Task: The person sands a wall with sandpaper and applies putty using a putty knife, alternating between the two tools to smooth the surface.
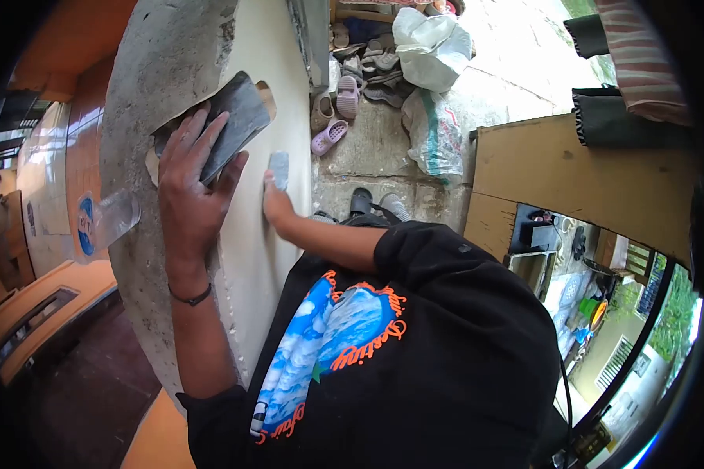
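My left hand (192,168) lies over dark grey sheets that look like sandpaper (242,117), on top of a rough concrete ledge (152,86). Its fingers press on the sheets and its thumb is along their edge; a tan piece shows beneath. Lower and to the right, my right hand (278,205) is closed on a small, dusty grey rectangular piece of sandpaper (279,168). That piece is held flat against the smooth white wall face (250,258). On the ledge's left side, near my left wrist, a clear plastic cup (109,223) with a blue label lies tilted.
Several shoes, with lilac clogs (330,137) among them, lie on the concrete floor beyond the wall. White sacks (434,51) stand beside them. A brown board (579,168) is at the right. My feet (364,202) are on the floor close to the wall.
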Motion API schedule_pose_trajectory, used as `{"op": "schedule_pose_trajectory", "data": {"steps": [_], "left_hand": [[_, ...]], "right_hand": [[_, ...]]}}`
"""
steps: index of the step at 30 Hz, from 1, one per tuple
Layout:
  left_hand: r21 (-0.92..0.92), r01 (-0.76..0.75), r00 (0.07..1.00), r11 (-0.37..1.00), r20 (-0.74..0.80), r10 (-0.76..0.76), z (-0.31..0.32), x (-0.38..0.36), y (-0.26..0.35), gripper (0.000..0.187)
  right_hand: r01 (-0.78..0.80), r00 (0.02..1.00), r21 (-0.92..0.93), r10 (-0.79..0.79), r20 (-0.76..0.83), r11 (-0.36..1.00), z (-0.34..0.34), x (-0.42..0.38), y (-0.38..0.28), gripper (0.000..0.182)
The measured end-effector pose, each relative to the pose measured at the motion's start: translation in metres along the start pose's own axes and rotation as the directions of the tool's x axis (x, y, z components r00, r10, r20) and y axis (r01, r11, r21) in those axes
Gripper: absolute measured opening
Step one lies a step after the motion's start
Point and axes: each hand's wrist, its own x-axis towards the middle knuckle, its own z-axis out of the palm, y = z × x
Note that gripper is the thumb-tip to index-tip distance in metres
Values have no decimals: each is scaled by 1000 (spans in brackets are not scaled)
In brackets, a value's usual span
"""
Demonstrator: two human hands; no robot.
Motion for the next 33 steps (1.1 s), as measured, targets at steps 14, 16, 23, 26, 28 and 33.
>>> {"op": "schedule_pose_trajectory", "data": {"steps": [14, 16, 23, 26, 28, 33], "left_hand": [[0, -53, 998, 999, 15, 53, 4, -1, -9, 44], [1, -53, 998, 999, 17, 53, 4, -1, -10, 44], [27, -83, 996, 996, -24, 83, 5, 3, -12, 44], [-18, -47, 997, 999, -61, 46, 8, -3, -14, 45], [38, -102, 993, 994, -51, 104, 7, -3, -14, 43], [-31, -127, 989, 991, -84, 124, 9, -5, -12, 42]], "right_hand": [[254, 967, 208, -243, -76, 944, 32, -20, -33, 76], [430, 891, -45, -432, -141, 902, 39, -45, -19, 75], [498, 843, -61, -500, -200, 865, 41, -30, -12, 71], [657, 723, -126, -668, -175, 744, 49, -60, -7, 73], [520, 845, -5, -516, -143, 854, 26, -22, -29, 72], [196, 977, 308, -157, -148, 931, 25, 4, -36, 73]]}}
